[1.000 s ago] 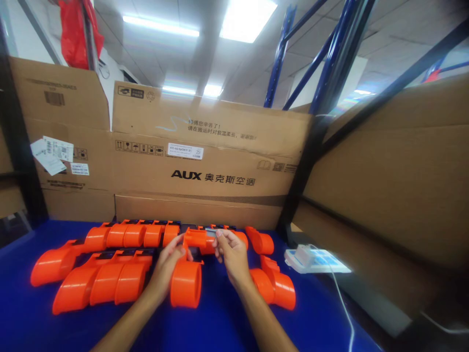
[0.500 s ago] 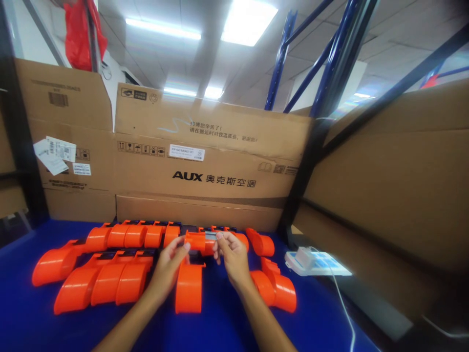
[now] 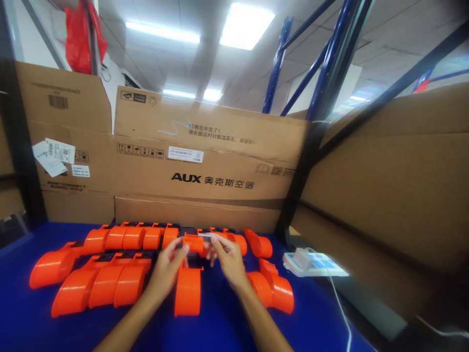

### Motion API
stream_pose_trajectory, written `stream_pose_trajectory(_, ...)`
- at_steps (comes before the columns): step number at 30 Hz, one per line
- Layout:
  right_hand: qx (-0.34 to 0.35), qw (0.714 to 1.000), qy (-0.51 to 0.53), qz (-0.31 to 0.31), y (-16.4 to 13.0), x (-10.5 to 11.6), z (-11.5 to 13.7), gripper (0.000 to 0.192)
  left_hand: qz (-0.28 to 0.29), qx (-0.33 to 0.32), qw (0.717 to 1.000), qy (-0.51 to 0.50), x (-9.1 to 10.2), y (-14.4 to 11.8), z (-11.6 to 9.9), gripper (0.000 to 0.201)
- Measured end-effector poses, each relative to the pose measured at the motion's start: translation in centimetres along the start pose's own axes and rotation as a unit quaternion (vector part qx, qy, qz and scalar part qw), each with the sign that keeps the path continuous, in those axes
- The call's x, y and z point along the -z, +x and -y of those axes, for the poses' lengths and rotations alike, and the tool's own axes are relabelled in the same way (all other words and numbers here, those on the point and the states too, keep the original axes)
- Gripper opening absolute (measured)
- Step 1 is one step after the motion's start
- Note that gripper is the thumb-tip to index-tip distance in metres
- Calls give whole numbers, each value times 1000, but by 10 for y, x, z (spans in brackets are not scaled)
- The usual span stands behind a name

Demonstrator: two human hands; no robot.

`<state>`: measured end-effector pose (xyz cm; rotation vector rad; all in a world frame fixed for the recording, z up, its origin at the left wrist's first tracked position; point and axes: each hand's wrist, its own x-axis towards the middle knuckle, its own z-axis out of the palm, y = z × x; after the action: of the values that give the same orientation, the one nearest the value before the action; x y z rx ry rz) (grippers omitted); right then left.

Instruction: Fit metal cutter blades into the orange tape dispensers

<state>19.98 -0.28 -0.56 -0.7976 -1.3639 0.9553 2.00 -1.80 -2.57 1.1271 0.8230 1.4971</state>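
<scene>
Fingertips pinched from both sides: left hand (image 3: 165, 268) and right hand (image 3: 227, 258) grip the orange housing (image 3: 188, 288), its top between them, body running toward the blue table's (image 3: 220, 327) near edge. More orange housings (image 3: 102, 286) lie leftward.

Two bare hands in view: left hand (image 3: 166, 269), right hand (image 3: 227, 259), both on one orange plastic housing (image 3: 188, 286).

Orange housings, counted by visible barrels:
- back row (image 3: 135, 237): about five to the left of the hands, two more at the right end; exact count uncertain where the hands cover it.
- front-left group (image 3: 98, 288): three side by side.
- far-left single piece (image 3: 51, 266): one.
- right pair (image 3: 273, 288): two.

Cardboard boxes: one printed AUX carton (image 3: 205, 171), one carton (image 3: 62, 137) at left, one wall of cardboard (image 3: 384, 195) at right.

White charger with cable (image 3: 303, 256): one. Red bag (image 3: 82, 36): one.
</scene>
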Motion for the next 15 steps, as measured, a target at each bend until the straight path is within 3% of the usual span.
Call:
stream_pose_trajectory(8,-8,992,-117,48,-3,1,-15,57,30,-19,997,73,1,1,-1,49)
stream_pose_trajectory(15,48,964,-241,103,-12,-4,-9,53,69,-16,994,85,-4,-3,-3,52)
